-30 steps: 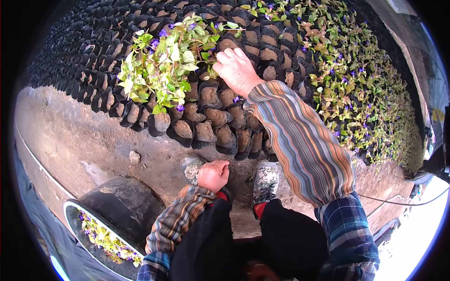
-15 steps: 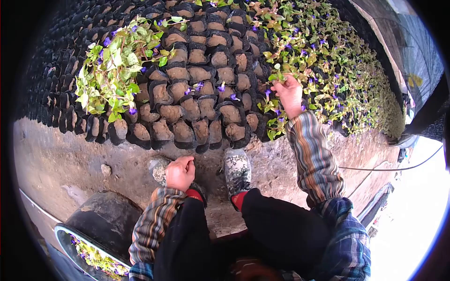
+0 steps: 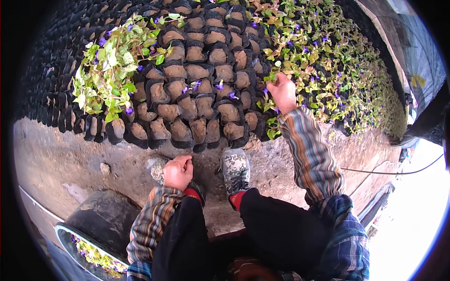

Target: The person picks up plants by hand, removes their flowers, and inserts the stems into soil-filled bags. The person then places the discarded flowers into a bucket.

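A crouching worker reaches into a bed of black nursery bags, the right hand [image 3: 282, 90] stretched forward with its fingers curled into the purple-flowered seedlings [image 3: 328, 61] at the near edge of the planted patch. The grip looks like a pinch on a few stems, though leaves hide the fingertips. The left hand [image 3: 178, 172] rests low by the knee, drawn into a loose fist just above the left shoe [image 3: 157, 168]; whether it holds anything cannot be told.

Between the planted patch and a loose heap of green cuttings [image 3: 110, 65] lying across the bags to the left stands a block of soil-filled bags [image 3: 206, 100], most of them bare and one or two showing a small purple bloom. A black tub [image 3: 110, 218] sits on the dirt ground [image 3: 70, 145] by the worker's left side, with more cuttings [image 3: 93, 255] inside it. The right shoe [image 3: 236, 169] is planted just short of the front row of bags.

The work appears to stand at the handling of plants at the patch's border. With stems this thin and crowded, a next move calls for a light, low hold near the soil, clear of neighbouring plants.
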Available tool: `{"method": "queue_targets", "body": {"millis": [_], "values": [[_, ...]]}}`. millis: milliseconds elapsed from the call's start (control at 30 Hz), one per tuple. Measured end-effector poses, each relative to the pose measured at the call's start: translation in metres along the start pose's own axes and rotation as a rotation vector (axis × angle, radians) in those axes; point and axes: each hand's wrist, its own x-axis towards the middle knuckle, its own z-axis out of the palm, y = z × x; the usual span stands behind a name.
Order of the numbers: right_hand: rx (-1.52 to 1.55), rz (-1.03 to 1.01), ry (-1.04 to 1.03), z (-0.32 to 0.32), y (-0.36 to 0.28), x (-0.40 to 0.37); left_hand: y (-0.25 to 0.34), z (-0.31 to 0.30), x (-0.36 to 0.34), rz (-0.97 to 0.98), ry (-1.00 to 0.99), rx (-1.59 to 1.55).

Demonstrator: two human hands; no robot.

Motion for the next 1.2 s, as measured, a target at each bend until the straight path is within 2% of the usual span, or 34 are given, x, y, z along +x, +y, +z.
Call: {"method": "queue_targets", "body": {"millis": [133, 167, 267, 333, 400, 600, 700, 733, 800, 867, 900, 933, 1000, 1133, 1200], "values": [[-0.113, -0.035, -0.043, 0.002, -0.001, 0.002, -0.002, 0.002, -0.001, -0.002, 0.005, -0.012], [-0.11, 0.017, -0.085, 0.0, -0.004, 0.002, -0.002, 0.002, 0.0, 0.004, 0.01, -0.021], [0.004, -0.063, -0.052, 0.004, -0.001, 0.002, -0.001, 0.001, -0.001, 0.001, 0.009, -0.032], [-0.056, 0.062, -0.157, -0.006, -0.011, 0.005, -0.003, 0.002, -0.002, 0.0, 0.011, -0.031], [-0.079, 0.057, -0.172, -0.003, -0.006, 0.008, -0.004, 0.003, -0.001, 0.015, 0.017, -0.025], [-0.173, 0.008, -0.223, 0.003, -0.004, 0.014, -0.001, 0.0, 0.0, 0.015, 0.009, -0.01], [-0.121, -0.075, -0.207, 0.003, 0.004, 0.014, -0.001, 0.002, -0.001, -0.008, -0.003, -0.016], [-0.2, 0.061, -0.334, -0.009, -0.012, 0.014, 0.001, 0.0, 0.001, -0.003, -0.003, -0.001], [-0.348, -0.056, -0.195, -0.016, -0.035, 0.008, 0.004, -0.002, 0.002, -0.009, -0.003, -0.038], [-0.52, -0.179, -0.244, -0.03, -0.089, 0.012, 0.003, 0.001, 0.002, 0.015, 0.047, -0.052], [-0.402, -0.308, -0.264, -0.027, -0.102, 0.022, 0.003, 0.0, 0.002, 0.014, 0.026, -0.067], [-0.27, -0.449, -0.277, -0.019, -0.117, 0.033, 0.005, 0.0, 0.002, -0.067, -0.015, -0.102], [-0.09, -0.462, -0.273, 0.0, -0.17, 0.055, 0.003, 0.005, 0.002, -0.076, -0.01, -0.107], [-0.09, -0.647, -0.105, 0.064, -0.225, 0.123, 0.001, 0.006, 0.002, -0.084, 0.023, -0.132], [-0.13, -0.626, -0.145, 0.096, -0.243, 0.142, -0.001, 0.006, 0.002, -0.067, 0.051, -0.162]]}}
